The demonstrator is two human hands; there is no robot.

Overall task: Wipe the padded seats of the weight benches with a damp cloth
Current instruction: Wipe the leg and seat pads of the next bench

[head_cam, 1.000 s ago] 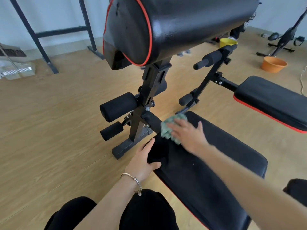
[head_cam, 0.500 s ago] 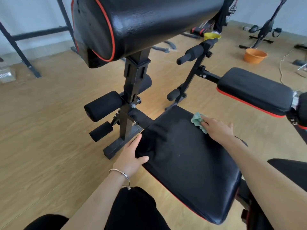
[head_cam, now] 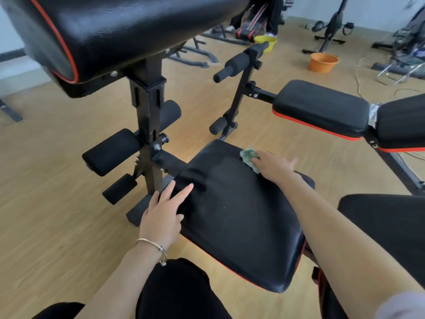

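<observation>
A black padded seat [head_cam: 239, 217] with a red trim fills the middle of the view. My right hand [head_cam: 273, 165] lies flat on its far right corner and presses a crumpled green cloth [head_cam: 248, 157] against the pad. My left hand [head_cam: 164, 212] rests on the seat's near left edge, fingers spread and holding nothing, a thin bracelet on its wrist. A second bench's black seat [head_cam: 322, 109] stands to the right, farther away.
A large black arm pad [head_cam: 110, 31] on a steel post [head_cam: 149, 125] looms at the top left, with foam rollers [head_cam: 110, 150] below it. An orange basin [head_cam: 323, 62] and a yellow basin [head_cam: 268, 42] sit on the wooden floor behind. My knees are at the bottom.
My right hand has slid the cloth from the seat's front left corner across to its far right corner. My left hand stayed on the seat's left edge.
</observation>
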